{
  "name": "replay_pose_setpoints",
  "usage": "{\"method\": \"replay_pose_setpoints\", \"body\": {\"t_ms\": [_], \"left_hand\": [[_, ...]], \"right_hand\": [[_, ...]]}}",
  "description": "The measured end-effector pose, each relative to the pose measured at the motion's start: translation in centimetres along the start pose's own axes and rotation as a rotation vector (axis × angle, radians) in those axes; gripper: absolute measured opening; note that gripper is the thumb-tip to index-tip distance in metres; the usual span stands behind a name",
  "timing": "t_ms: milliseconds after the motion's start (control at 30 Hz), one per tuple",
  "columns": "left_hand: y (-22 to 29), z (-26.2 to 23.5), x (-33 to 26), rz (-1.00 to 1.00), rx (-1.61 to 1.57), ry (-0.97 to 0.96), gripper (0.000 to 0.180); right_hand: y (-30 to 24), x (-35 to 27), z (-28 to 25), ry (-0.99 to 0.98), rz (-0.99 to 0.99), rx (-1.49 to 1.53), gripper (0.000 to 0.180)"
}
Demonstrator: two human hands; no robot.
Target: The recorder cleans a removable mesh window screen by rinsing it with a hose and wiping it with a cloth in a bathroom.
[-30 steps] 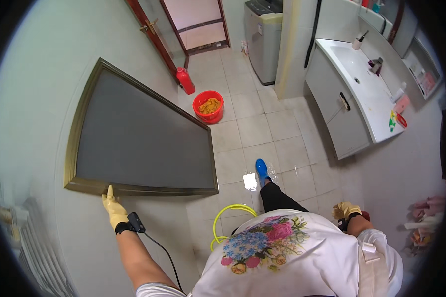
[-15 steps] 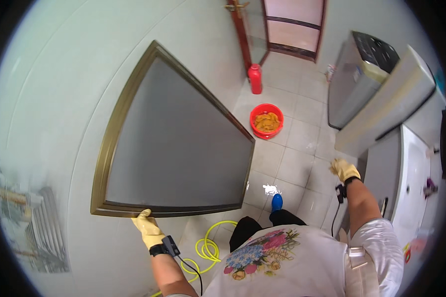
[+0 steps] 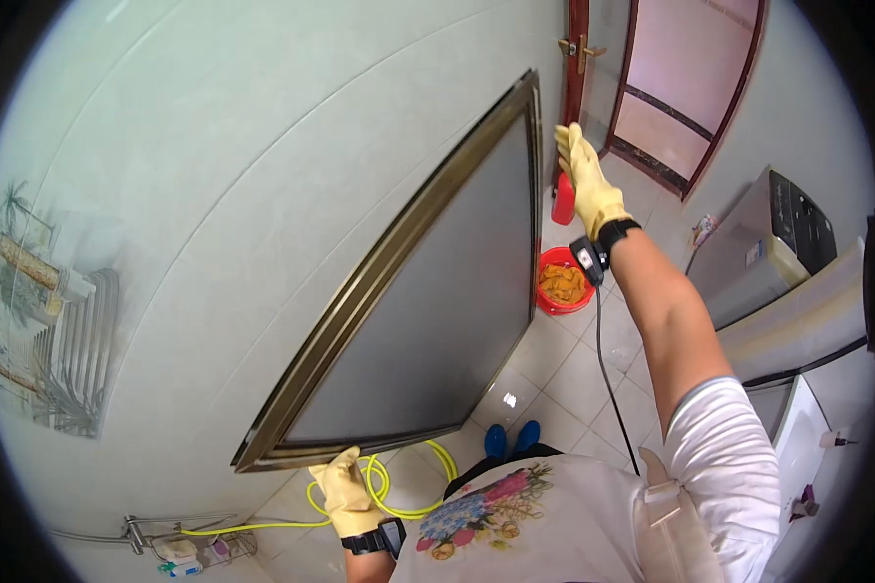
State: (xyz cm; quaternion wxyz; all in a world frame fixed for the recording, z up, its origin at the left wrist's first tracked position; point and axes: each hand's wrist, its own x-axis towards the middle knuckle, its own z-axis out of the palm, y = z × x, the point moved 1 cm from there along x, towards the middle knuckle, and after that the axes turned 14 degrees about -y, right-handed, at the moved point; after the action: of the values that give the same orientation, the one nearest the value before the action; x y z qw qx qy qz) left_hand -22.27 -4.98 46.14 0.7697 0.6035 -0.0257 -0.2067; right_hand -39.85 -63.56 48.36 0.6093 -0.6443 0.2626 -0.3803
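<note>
A large window screen (image 3: pixel 428 282) with a bronze-coloured frame and a grey panel stands tilted near the tiled wall on my left. My left hand (image 3: pixel 344 494), in a yellow rubber glove, grips the near edge of its frame; the thumb lies over the edge and the other fingers are partly hidden. My right hand (image 3: pixel 590 182), gloved the same way, reaches forward to just right of the screen's far upright edge. Its fingers are stretched out and hold nothing, and a gap shows between them and the frame.
A red bucket (image 3: pixel 566 282) with orange-brown cloths stands beyond the screen, near a red bottle (image 3: pixel 563 201). A yellow hose (image 3: pixel 444 464) coils by my feet. At right are a washing machine (image 3: pixel 763 243) and a white basin (image 3: pixel 797 452). A door (image 3: pixel 593 78) stands ajar ahead.
My right hand has swung from the right side up and forward to the screen's far edge. The screen appears turned, my left hand still on it. My view has shifted left.
</note>
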Motion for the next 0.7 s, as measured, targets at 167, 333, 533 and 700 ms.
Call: {"method": "replay_pose_setpoints", "body": {"t_ms": [167, 333, 533, 700], "left_hand": [[-1.5, -11.4, 1.3, 0.044, 0.173, -0.039, 0.073], [2.9, -8.0, 0.7, 0.023, 0.147, -0.042, 0.078], [4.6, -6.8, 1.9, -0.009, 0.279, -0.259, 0.070], [0.6, -6.9, 11.0, -0.177, 0.285, -0.334, 0.064]], "right_hand": [[-2.2, -1.5, 2.1, -0.229, 0.024, 0.411, 0.061], [-6.5, -8.3, 4.7, -0.251, 0.067, -0.016, 0.070], [-11.3, -17.7, 3.4, -0.158, 0.194, 0.040, 0.076], [-9.1, -22.1, -0.2, 0.213, -0.023, -0.184, 0.075]]}}
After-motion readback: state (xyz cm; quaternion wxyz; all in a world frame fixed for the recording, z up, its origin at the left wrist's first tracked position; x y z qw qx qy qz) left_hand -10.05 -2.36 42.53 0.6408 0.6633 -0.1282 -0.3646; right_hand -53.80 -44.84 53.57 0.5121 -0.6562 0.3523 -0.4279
